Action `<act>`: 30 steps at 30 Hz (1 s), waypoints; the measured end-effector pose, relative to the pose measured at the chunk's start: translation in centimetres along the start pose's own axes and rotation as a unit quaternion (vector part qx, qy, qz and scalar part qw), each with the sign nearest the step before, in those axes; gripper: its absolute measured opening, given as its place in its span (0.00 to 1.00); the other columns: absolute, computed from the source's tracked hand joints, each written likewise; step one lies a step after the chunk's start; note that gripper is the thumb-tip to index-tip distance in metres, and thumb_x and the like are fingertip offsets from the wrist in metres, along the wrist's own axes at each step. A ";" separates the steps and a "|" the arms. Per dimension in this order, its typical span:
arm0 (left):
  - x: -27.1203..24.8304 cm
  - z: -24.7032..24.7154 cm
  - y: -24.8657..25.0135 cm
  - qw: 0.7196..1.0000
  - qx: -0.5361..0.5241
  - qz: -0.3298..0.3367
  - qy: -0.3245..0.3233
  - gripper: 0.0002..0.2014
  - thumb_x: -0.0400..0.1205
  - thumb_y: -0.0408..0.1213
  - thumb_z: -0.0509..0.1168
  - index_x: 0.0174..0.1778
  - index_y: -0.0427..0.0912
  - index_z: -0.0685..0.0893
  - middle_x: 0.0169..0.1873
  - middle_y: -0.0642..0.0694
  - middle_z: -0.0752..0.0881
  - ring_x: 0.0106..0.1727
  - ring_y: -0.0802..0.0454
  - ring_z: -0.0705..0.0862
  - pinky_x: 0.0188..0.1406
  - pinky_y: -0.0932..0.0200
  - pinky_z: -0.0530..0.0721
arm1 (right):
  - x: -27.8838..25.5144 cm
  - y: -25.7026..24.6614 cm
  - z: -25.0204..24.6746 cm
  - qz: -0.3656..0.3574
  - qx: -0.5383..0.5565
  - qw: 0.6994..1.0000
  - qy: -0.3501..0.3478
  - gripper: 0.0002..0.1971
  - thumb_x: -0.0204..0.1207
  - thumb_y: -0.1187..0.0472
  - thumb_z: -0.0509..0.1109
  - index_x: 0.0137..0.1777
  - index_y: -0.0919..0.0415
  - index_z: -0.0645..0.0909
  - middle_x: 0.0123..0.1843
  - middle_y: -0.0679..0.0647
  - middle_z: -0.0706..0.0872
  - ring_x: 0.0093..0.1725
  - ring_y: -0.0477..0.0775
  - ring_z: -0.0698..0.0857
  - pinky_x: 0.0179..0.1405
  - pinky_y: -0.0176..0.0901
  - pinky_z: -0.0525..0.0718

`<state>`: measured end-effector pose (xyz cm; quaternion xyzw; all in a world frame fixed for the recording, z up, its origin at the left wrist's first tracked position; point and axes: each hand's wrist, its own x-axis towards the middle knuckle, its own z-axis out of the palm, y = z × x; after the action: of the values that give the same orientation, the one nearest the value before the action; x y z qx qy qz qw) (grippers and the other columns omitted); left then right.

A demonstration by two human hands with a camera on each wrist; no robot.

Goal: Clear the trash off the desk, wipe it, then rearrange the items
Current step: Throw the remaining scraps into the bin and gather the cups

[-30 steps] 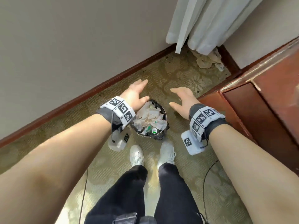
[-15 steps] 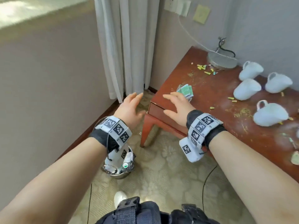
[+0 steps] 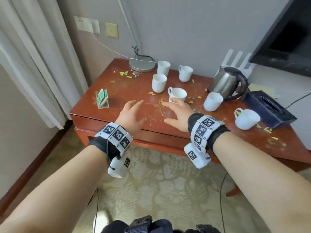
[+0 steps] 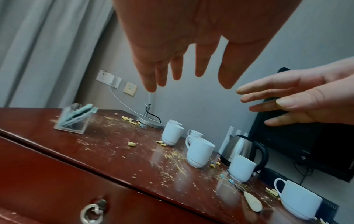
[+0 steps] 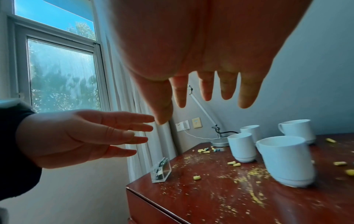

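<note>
Both grips, left hand [image 3: 131,115] & right hand [image 3: 176,115], hang spread w/ nothing held at mid-frame over the bench [image 3: 121,91], prob. to gather crumbs [image 3: 161,100] beside the center-frame mug [image 3: 177,95].

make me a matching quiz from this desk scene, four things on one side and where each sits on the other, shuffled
Things:
1. kettle
2. clear card holder
3. lamp base
4. tissue box

Places:
A. back left corner of the desk, by the wall
B. right end, beside the kettle
C. near the left front edge
D. back right, below the TV

Pairs: 1-D, 2-C, 3-A, 4-B
</note>
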<state>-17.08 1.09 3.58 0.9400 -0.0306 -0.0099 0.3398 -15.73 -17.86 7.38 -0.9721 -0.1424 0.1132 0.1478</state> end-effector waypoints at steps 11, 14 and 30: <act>9.4 5.2 7.7 0.999 0.012 0.029 -0.012 0.30 0.81 0.39 0.64 0.80 0.50 0.62 0.77 0.45 0.62 0.75 0.46 0.68 0.73 0.55 0.67 | 4.8 11.0 -4.1 0.019 0.022 1.000 0.000 0.27 0.80 0.53 0.65 0.78 0.50 0.64 0.80 0.52 0.59 0.77 0.56 0.64 0.77 0.46 0.62; 12.6 6.6 10.2 0.999 0.016 0.038 -0.032 0.31 0.81 0.39 0.64 0.80 0.50 0.61 0.77 0.46 0.61 0.75 0.47 0.67 0.73 0.56 0.66 | 6.3 14.2 -6.2 0.018 0.003 0.999 -0.044 0.21 0.81 0.53 0.63 0.74 0.51 0.71 0.75 0.52 0.67 0.72 0.52 0.72 0.74 0.43 0.68; 24.0 22.1 26.0 0.997 0.026 -0.008 -0.073 0.31 0.81 0.40 0.63 0.80 0.53 0.60 0.77 0.46 0.62 0.72 0.45 0.72 0.72 0.53 0.71 | 10.1 44.2 -19.0 0.078 0.142 0.987 -0.006 0.15 0.77 0.71 0.62 0.35 0.52 0.80 0.32 0.50 0.81 0.29 0.47 0.78 0.26 0.27 0.75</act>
<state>4.71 -34.47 3.24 0.9454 -0.0481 -0.0807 0.3119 9.45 -60.07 9.12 -0.9487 -0.0499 0.1490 0.2745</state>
